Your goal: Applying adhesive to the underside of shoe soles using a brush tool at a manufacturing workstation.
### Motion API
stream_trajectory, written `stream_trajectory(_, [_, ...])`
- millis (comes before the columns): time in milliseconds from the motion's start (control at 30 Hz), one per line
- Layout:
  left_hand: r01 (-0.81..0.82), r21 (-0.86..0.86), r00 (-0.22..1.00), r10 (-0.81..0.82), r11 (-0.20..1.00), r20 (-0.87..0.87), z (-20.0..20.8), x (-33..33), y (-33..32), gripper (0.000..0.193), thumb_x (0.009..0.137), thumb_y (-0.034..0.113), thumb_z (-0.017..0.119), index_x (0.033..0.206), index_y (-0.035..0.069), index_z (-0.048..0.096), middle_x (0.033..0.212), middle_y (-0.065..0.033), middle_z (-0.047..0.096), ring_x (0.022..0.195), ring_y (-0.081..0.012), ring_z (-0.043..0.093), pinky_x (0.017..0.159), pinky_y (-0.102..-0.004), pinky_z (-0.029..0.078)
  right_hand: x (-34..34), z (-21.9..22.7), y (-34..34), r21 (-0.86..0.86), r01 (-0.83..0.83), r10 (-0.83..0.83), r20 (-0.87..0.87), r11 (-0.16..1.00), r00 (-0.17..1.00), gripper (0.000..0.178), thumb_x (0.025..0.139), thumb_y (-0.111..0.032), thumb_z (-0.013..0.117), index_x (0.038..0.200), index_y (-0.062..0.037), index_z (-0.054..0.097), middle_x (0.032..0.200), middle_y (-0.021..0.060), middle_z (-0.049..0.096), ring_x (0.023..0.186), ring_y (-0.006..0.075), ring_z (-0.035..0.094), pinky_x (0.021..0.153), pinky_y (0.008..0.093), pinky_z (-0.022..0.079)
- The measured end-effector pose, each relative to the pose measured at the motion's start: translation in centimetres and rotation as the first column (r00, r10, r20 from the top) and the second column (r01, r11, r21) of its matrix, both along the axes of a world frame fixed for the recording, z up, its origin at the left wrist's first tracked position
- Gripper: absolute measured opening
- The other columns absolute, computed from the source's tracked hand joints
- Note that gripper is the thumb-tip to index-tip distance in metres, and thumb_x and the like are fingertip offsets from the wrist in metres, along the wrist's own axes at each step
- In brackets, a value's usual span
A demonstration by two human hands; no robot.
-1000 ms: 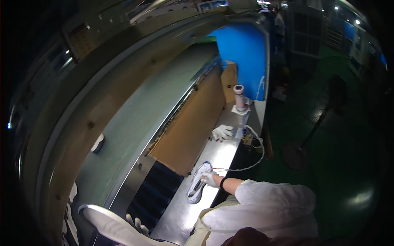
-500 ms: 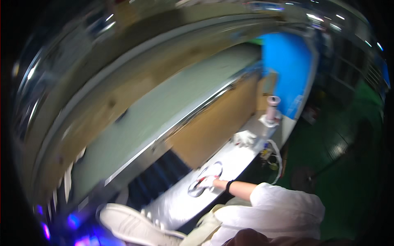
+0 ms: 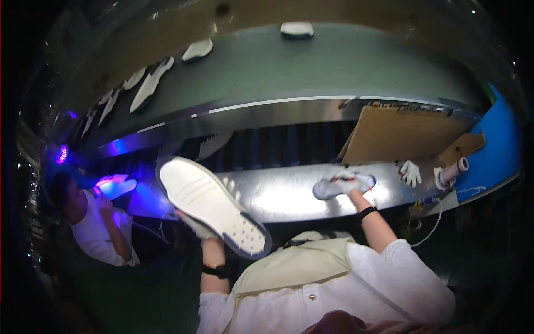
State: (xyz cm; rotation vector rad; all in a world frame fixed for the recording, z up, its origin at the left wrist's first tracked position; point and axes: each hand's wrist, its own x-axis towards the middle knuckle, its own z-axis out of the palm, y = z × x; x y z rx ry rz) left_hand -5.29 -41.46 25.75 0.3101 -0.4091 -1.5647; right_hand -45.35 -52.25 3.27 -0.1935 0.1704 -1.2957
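My left hand (image 3: 194,224) is closed on the edge of a large white shoe sole (image 3: 203,195) with a dark grey rim. The sole is raised in front of the bench, tilted, with grooves at one end and small dots at the other; it hides most of the fingers. On the metal bench lies a grey, foot-shaped outsole (image 3: 328,190). My right hand (image 3: 356,188), in a whitish glove with red on it, reaches down onto this outsole and grips it; its fingers are partly blurred.
Beyond the bench (image 3: 267,192) runs a green conveyor belt (image 3: 367,67) carrying several white soles (image 3: 153,83). Cardboard (image 3: 406,133), a white glove (image 3: 410,173) and a pink roll (image 3: 453,170) are at the right. A co-worker (image 3: 103,228) sits at the left by purple light.
The head view has swung leftward, bringing the co-worker and the belt's soles into sight. The white sole has come fully into view in my left hand. My right hand stays at the grey outsole.
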Motion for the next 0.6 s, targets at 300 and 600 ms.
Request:
stream_trajectory(300, [-0.029,-0.084,0.999,0.030,0.996,0.015,-3.2,2.2,-4.9,0.117,0.064,0.081,0.056,0.145,0.004,0.023,0.140,-0.0329,0.032,0.126,-0.0524,0.035,0.103,-0.0613,0.034,7.0,16.8,3.2,-0.230,0.156,-0.276,-0.859,0.961,0.432,0.022,0.082,0.006,0.064,0.097,-0.0081,0.058,0.103,0.0045,0.062,0.090,0.0122,0.059,0.083,0.0258,0.048])
stream_trajectory(600, [-0.003,0.108,0.999,-0.002,0.994,0.045,-4.9,-2.5,-6.1,0.097,0.078,0.078,0.040,0.145,0.009,0.027,0.145,-0.0196,0.035,0.128,-0.0423,0.040,0.105,-0.0543,0.035,15.6,24.0,6.2,-0.338,0.001,-0.294,-0.819,0.941,0.493,0.022,0.081,0.006,0.063,0.098,-0.0058,0.057,0.102,0.0059,0.062,0.090,0.0107,0.057,0.081,0.0257,0.047])
